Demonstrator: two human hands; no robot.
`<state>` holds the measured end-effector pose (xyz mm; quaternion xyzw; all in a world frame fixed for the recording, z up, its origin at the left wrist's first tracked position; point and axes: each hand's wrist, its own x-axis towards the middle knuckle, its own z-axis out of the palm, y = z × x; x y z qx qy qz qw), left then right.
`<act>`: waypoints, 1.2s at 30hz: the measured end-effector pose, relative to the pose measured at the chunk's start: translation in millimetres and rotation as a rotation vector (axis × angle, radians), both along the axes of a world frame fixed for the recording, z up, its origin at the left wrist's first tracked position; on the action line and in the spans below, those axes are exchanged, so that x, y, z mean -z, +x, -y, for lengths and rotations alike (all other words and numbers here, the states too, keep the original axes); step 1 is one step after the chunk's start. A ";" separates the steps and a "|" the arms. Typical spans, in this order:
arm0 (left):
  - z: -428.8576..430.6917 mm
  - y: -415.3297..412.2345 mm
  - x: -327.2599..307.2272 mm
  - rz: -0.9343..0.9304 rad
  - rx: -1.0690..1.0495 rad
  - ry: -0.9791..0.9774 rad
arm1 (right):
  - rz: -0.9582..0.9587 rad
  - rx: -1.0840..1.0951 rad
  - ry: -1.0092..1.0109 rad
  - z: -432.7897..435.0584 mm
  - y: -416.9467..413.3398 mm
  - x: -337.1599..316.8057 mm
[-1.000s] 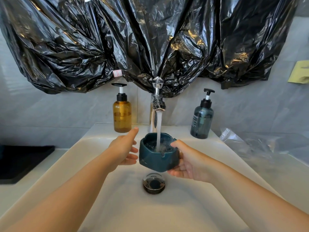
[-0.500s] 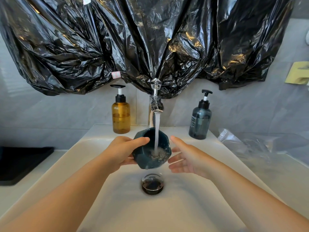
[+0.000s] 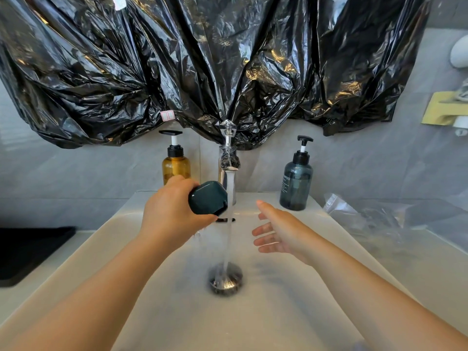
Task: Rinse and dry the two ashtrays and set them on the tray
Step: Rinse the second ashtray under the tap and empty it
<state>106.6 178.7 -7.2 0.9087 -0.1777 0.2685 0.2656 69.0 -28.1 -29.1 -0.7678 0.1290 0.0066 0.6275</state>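
My left hand (image 3: 169, 214) grips a dark teal ashtray (image 3: 207, 197) over the white sink (image 3: 291, 312). The ashtray is tipped on its side with its underside facing me, and it sits just left of the water stream (image 3: 229, 224) running from the chrome faucet (image 3: 227, 158). My right hand (image 3: 276, 231) hovers to the right of the stream, fingers spread and holding nothing. Water falls onto the metal drain (image 3: 225, 279). No second ashtray is in view.
An amber pump bottle (image 3: 176, 160) stands left of the faucet and a blue-grey pump bottle (image 3: 296, 183) right of it. Black plastic sheeting (image 3: 215, 67) hangs above. A dark tray or mat (image 3: 27, 252) lies on the counter at left; clear plastic (image 3: 392, 219) lies at right.
The ashtray passed from my right hand to my left. My left hand tipped it over and lifted it left out of the stream. My right hand let go and drew right.
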 end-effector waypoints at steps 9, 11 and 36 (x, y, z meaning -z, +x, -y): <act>1.2 1.7 7.5 -0.705 0.113 -0.872 | -0.007 0.003 -0.024 0.1 0.5 -1.9; 6.6 1.0 12.1 -0.827 0.109 -0.961 | -0.018 0.006 -0.037 -0.3 0.5 -3.4; 18.8 -2.2 25.7 -1.104 0.237 -0.686 | -0.052 0.118 -0.078 7.3 1.8 -4.7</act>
